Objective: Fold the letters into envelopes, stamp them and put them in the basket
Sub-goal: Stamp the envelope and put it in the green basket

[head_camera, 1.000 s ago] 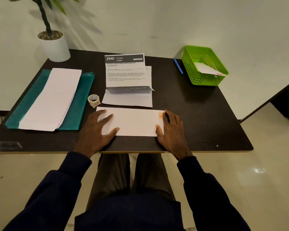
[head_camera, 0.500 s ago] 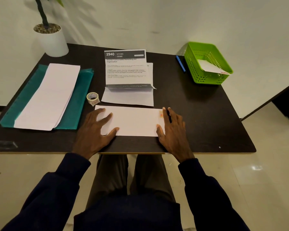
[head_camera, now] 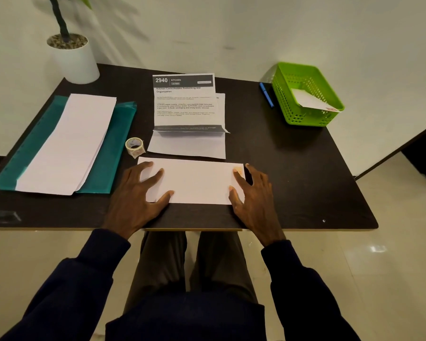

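Both hands lie flat with fingers spread on the envelope (head_camera: 194, 182) at the counter's (head_camera: 293, 168) near edge. The left hand (head_camera: 135, 200) presses its left end. The right hand (head_camera: 253, 195) presses its right end, by the stamp (head_camera: 239, 170).

A white envelope (head_camera: 194, 183) is laid flat, with an orange stamp (head_camera: 239, 171) at its far right corner. A part-folded letter (head_camera: 186, 104) is set just behind. A second envelope (head_camera: 309, 100) is propped in the green basket (head_camera: 284, 99).

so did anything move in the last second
Nothing on the table moved; only the view shifted slightly. The left hand and right hand still press flat on the envelope, with nothing taken hold of or let go.
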